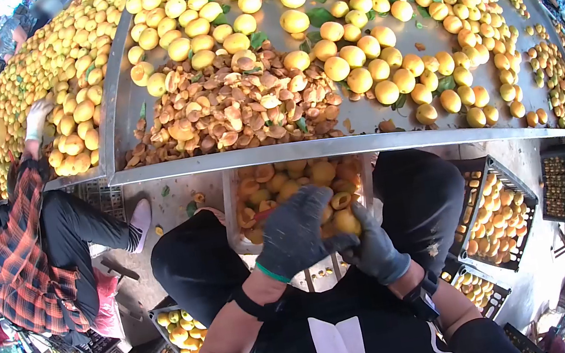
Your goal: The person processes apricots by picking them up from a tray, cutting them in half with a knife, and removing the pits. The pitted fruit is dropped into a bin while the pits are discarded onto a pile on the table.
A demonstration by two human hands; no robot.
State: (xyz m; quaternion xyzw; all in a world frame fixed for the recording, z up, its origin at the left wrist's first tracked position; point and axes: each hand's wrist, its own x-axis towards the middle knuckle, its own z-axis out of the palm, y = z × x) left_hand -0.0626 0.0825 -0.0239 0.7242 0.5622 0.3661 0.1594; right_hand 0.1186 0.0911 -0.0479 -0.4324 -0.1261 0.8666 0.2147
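Note:
Both my hands wear dark gloves and are close together over a white crate (231,217) of yellow-orange fruit between my knees. My right hand (375,247) has its fingers wrapped round a yellow apricot (346,222). Beside it, my left hand (299,236) is bent over the fruit, its thumb reaching toward the apricot; a small reddish thing shows at its left edge, and what its fingers hold is hidden. Halved fruit (341,200) lies in the crate just beyond the hands.
A metal table (336,145) ahead bears whole apricots (387,91) and a heap of pits and scraps (235,103). At left sits a person in a plaid shirt (24,259), a gloved hand on fruit. Black crates of apricots (497,217) stand right and lower left.

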